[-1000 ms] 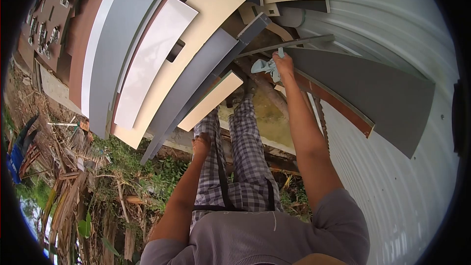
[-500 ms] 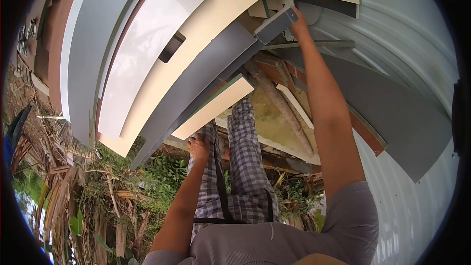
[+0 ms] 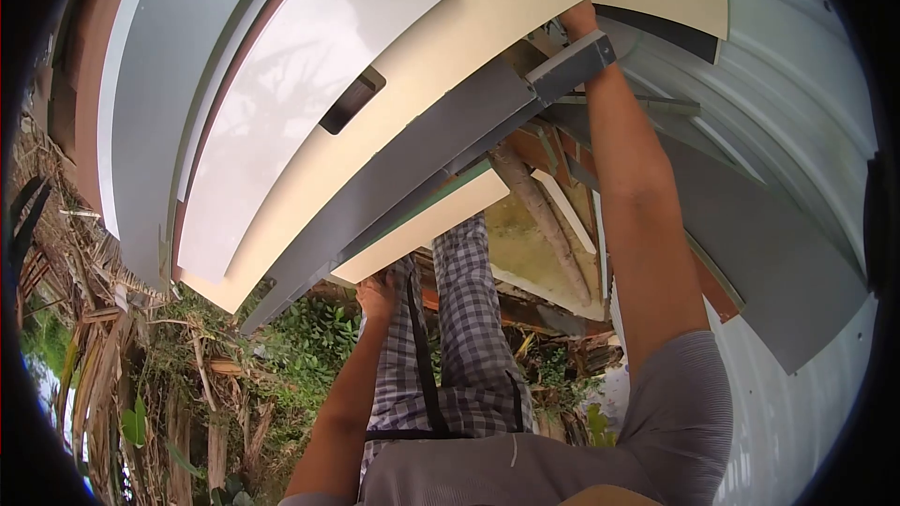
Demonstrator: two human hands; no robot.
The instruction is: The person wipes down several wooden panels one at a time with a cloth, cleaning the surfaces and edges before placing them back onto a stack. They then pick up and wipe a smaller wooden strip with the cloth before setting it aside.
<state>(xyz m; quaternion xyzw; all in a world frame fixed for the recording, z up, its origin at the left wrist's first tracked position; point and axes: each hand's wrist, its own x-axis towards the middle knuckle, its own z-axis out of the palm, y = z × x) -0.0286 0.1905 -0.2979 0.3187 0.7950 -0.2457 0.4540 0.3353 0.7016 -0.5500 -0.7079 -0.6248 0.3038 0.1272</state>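
Observation:
My left hand (image 3: 377, 296) is at the lower edge of a narrow cream board (image 3: 422, 225), beside the checked trousers; its fingertips are too unclear to read. My right hand (image 3: 578, 19) reaches past the end of a short dark grey piece (image 3: 574, 67) to the corner of a large cream panel (image 3: 478, 33). Its fingers are hidden there. The forearm passes behind the grey piece's end. Long dark grey boards (image 3: 412, 145) lie between the cream panel and the narrow board.
A glossy white panel (image 3: 300, 84) and a curved-looking grey panel (image 3: 159, 112) lie at the left. Another grey panel (image 3: 759, 244) leans by corrugated sheeting (image 3: 797, 422) at the right. A wooden pole (image 3: 544, 215) slants mid-view. Plants (image 3: 314, 337) grow below.
My right hand has left the end of the short grey piece and reached beyond it to the cream panel's corner. My left hand has shifted slightly, against the narrow board's edge. The view has shifted.

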